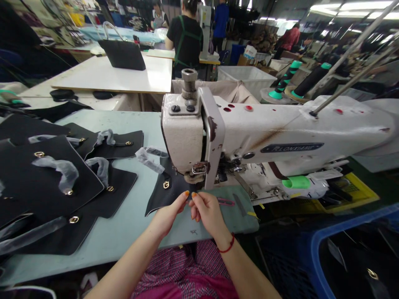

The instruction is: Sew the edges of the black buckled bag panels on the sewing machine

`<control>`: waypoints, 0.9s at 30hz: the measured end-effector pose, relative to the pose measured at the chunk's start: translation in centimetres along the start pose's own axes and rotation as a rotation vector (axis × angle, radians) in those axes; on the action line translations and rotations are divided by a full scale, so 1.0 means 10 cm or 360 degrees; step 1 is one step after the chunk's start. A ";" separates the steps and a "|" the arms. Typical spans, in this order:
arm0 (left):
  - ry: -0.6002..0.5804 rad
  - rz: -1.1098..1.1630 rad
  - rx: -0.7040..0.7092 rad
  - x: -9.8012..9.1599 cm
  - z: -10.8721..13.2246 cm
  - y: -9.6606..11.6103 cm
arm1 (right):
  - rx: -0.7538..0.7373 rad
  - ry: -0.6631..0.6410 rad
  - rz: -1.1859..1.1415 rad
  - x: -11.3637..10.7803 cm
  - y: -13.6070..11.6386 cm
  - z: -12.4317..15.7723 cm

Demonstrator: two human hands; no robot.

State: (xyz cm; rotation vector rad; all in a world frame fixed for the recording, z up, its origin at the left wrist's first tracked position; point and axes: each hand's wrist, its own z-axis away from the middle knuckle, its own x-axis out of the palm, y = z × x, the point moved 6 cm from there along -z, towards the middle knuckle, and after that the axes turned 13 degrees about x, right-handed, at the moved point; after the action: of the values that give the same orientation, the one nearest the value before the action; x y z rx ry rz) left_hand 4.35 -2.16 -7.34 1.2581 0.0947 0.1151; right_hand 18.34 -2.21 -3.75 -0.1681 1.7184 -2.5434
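Observation:
A black bag panel (174, 193) lies under the head of a white sewing machine (183, 124), with a gold buckle (166, 184) and a plastic-wrapped handle (151, 160) on it. My left hand (168, 214) pinches the panel's near edge between thumb and fingers. Close beside it, my right hand (207, 209) is closed at the same edge, thumb against forefinger, a red cord round the wrist. The two thumb tips nearly meet. The machine head hides the needle and part of the panel.
Several similar black panels (56, 182) are piled on the left of the pale table (124, 232). Pink-handled snips (226, 202) lie right of my hands. A blue crate (314, 253) stands at lower right. Thread cones (285, 79) stand behind the machine; people work farther back.

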 end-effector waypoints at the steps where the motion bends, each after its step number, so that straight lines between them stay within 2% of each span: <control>1: -0.0027 0.0009 -0.0005 0.01 -0.02 0.01 | 0.0003 0.0000 -0.0009 0.00 0.00 -0.02; 6: -0.0081 0.0083 -0.0017 0.05 -0.13 0.07 | 0.0023 -0.0017 -0.0036 0.01 0.00 -0.14; 11: -0.0081 0.0157 0.0080 0.08 -0.23 0.17 | 0.0018 -0.0004 -0.0096 0.02 -0.01 -0.21; 19: -0.0049 0.0135 0.0105 0.06 -0.35 0.21 | 0.0074 -0.0017 -0.0197 0.02 0.11 -0.14; 27: 0.0008 0.0186 0.0163 0.09 -0.36 0.36 | 0.0114 -0.0042 -0.0243 0.05 0.17 -0.06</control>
State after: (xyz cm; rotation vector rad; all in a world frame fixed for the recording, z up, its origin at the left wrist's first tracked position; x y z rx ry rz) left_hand 4.67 2.48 -4.98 1.3657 0.0317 0.2165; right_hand 17.73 -2.33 -5.51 -0.3397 1.6630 -2.6915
